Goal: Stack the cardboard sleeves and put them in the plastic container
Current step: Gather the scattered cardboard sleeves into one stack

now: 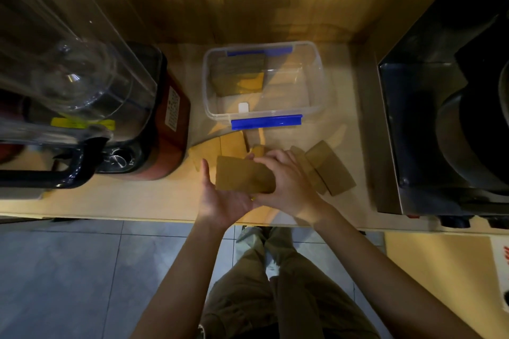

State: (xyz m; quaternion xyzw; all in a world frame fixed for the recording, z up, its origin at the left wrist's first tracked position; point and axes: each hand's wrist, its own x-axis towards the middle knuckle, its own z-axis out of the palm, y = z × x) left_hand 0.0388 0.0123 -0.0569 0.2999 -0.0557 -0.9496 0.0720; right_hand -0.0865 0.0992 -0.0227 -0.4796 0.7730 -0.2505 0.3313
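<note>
Clear plastic container (316, 82) sits lidless at far centre of the counter (137, 198), with blue clips on its near and far rims. One stack of sleeves (238, 74) lies inside, in the far-left corner; rest of the tub floor is bare apart from a small white tag at the near wall.

Both hands work just near of the tub. Left hand (223, 201) is palm up, fingers spread, cupping a held stack (242, 175) of brown cardboard sleeves from below and the left. Right hand (286, 181) wraps over the right end of the same stack, fingers curled around it.

Loose sleeves: two overlapping ones (327, 170) lie flat on the counter just right of the right hand; flat sleeves (228, 143) lie between the hands and the tub, partly hidden.

Blender (91, 102) with clear jug stands at left, touching nothing. Black machine (446, 107) fills the right side.
</note>
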